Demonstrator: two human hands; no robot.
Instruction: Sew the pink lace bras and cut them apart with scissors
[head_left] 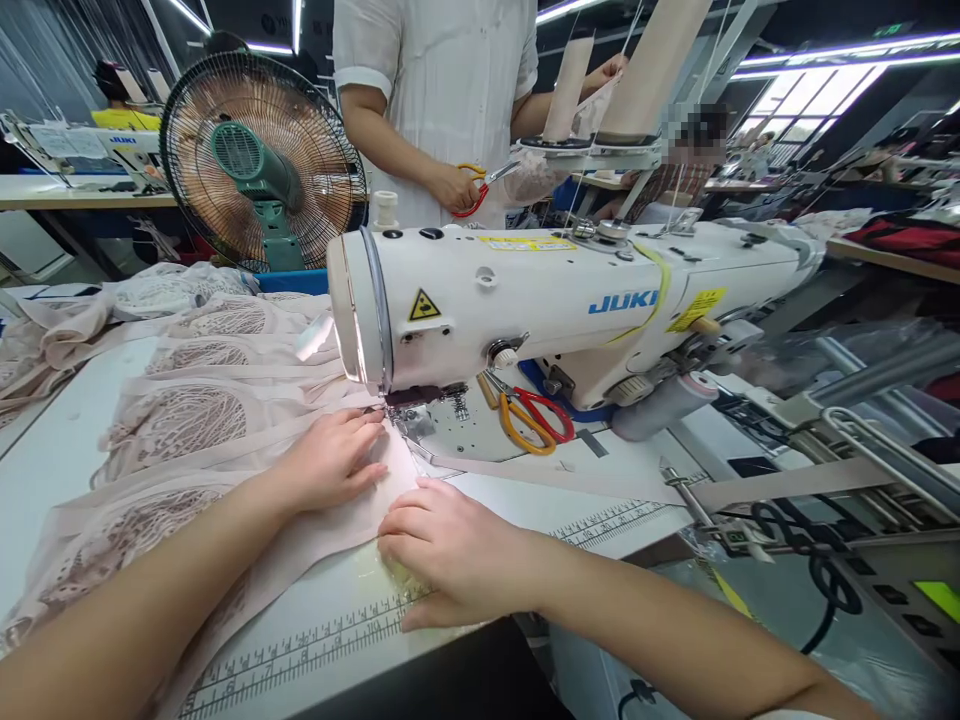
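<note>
Pale pink lace fabric (300,540) lies under the needle end of a white sewing machine (465,300). My left hand (330,460) rests on the fabric, its fingertips close to the presser foot and its thumb spread away. Nearer the table edge, my right hand (457,550) lies over the fabric's right edge and the table top, fingers slightly bent and thumb apart. A narrow pale strip (540,475) runs from the needle area to a metal guide (686,490) on the right. The fabric directly beneath the foot is partly hidden.
Scissors with orange and red handles (532,420) lie under the machine arm, near a thread cone (667,405). More lace pieces (195,350) spread leftward. A fan (262,165) stands behind. Across the machine, a person (442,100) in white holds scissors (480,185).
</note>
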